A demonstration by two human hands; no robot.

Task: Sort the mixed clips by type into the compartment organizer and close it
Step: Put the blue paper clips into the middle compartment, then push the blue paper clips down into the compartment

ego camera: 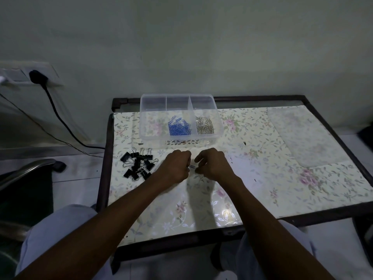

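Observation:
A clear plastic organizer [181, 138] stands open at the table's far side with three compartments. Blue paper clips [179, 127] fill the middle one, silver paper clips [204, 126] the right one, and the left one holds nothing. A pile of black binder clips [139, 163] lies on the table to the left. My left hand [175, 167] and my right hand [214, 164] meet in front of the organizer, fingers curled, pinching a small thin clip [192, 166] between them. Its type is too small to tell.
The table [262, 178] has a floral cover and a dark raised frame. A folded translucent sheet [302, 134] lies at the far right. A chair armrest [26, 170] is at the left, and a plug with a black cable [58, 116] hangs on the wall.

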